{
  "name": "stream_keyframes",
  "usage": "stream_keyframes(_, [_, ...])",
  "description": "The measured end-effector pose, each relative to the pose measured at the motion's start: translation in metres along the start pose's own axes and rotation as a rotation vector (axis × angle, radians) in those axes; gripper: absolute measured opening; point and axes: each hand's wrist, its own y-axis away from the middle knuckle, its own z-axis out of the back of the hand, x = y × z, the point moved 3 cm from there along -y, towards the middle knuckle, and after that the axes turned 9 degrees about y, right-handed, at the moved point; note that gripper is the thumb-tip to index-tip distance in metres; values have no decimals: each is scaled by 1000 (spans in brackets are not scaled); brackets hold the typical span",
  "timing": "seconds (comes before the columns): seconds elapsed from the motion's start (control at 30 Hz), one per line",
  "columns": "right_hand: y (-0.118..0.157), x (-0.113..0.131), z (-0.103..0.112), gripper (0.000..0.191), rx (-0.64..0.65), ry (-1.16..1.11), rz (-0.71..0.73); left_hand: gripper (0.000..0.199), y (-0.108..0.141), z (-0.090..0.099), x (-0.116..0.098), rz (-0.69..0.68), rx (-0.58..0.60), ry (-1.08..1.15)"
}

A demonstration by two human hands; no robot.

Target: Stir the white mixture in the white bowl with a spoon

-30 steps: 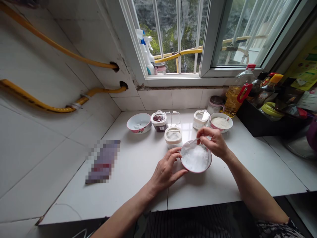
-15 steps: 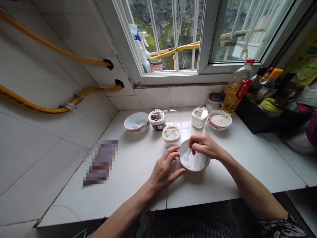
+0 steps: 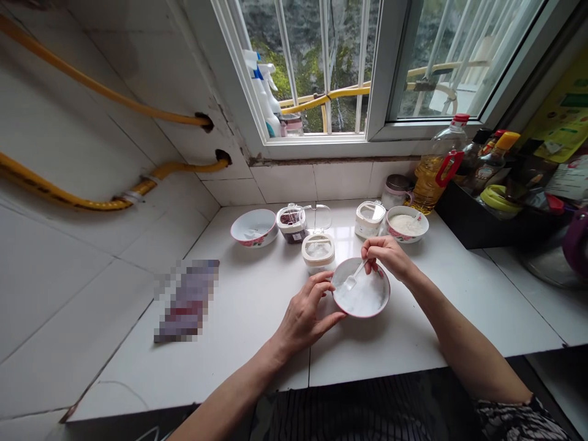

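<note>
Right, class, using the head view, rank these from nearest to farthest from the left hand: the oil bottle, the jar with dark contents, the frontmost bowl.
1. Frontmost bowl: touching the left hand, on its right side.
2. Jar with dark contents: beyond the hand, toward the wall.
3. Oil bottle: at the back, far to the hand's right.

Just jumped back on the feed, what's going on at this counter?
A person is working at a small bowl of white, grainy-looking contents. The left hand holds its left side, and the right hand grips a white spoon with its head at the contents; whether it dips in is hard to tell. A white-rimmed container stands just behind the bowl, with another bowl further back to the left.
</note>
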Motion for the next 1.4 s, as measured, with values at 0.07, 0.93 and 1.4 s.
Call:
stream_keyframes(0.07, [-1,-2,0,10,-8,-17,-14,33,0,0,0,4,7,1])
stream_keyframes(0.93, [-9,1,3,15,-106,-211,104,27,-1,0,-2,-35,1,-33])
stream_keyframes(1.4, [14,27,-29,15,-368,800,960,30,0,1,-4,-24,10,-54])
